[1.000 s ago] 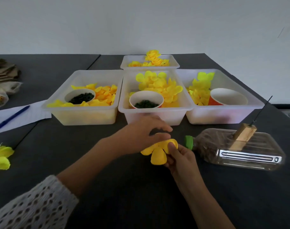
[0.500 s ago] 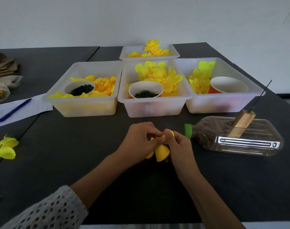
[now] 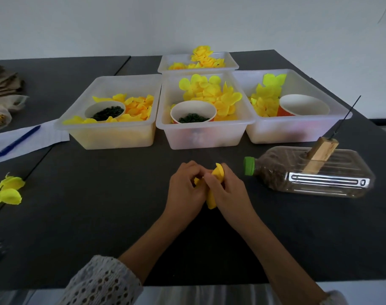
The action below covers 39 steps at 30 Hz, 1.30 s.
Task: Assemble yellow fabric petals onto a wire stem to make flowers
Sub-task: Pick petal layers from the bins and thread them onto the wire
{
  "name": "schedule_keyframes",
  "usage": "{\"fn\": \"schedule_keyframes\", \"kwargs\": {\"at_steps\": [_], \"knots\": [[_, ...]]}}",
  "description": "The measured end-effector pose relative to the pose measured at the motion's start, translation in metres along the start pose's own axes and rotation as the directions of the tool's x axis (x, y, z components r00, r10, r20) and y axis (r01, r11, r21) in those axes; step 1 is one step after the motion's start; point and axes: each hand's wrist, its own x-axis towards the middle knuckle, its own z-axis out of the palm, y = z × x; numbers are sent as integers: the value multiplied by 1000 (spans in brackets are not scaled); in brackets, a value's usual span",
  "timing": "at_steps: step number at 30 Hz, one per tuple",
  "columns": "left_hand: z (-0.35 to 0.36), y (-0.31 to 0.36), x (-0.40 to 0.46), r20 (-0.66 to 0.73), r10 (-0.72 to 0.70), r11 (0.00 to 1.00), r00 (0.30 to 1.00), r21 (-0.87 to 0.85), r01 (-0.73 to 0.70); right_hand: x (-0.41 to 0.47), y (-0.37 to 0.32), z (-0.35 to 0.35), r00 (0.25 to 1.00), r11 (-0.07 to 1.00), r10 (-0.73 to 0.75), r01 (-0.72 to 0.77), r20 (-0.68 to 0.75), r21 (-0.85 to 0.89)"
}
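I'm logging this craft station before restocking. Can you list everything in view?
bins: four, clear plastic, three in a row mid-table, one behind, all with yellow petals
cups: three paper, one per front bin; left and middle hold dark green bits, right contents unseen
bottle: one, clear with green cap, lying on its side at right
wood block: one, tan, on the bottle, holding a thin dark wire
pen: one, blue, on white paper at left
loose petals: a few, yellow-green, left table edge
bags: a few, brownish, far left, unclear
table: dark grey
hands: two, both gripping a folded yellow petal at table centre
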Motion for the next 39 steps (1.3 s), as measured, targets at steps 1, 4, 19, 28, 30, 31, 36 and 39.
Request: {"fn": "schedule_keyframes", "kwargs": {"at_steps": [1, 4, 19, 28, 30, 31, 36, 39], "knots": [[0, 0, 0, 1, 7, 1000, 1000, -4, -7, 0, 1, 0, 1000, 1000, 3, -4, 16, 6], [0, 1, 2, -6, 10, 1000, 1000, -20, -10, -1, 1, -1, 999, 999, 8, -10, 49, 39], [4, 6, 1, -125, -138, 943, 983, -321, 91, -2, 1, 8, 994, 978, 50, -29, -100, 205], [4, 3, 0, -101, -167, 903, 981, -414, 111, -4, -4, 5, 973, 968, 118, -68, -196, 243], [5, 2, 0, -103, -180, 907, 978, -401, 125, -5, -2, 4, 960, 982, 83, -33, -266, 188], [6, 2, 0, -107, -194, 908, 975, -396, 137, -6, -1, 4, 957, 987, 45, 1, -285, 159], [6, 2, 0, -136, -246, 908, 960, -378, 180, -9, -6, 2, 973, 995, -66, 80, -220, 55], [8, 2, -1, -145, -192, 940, 971, -310, 139, -10, -8, 2, 976, 989, -41, 70, -214, 129]]}}
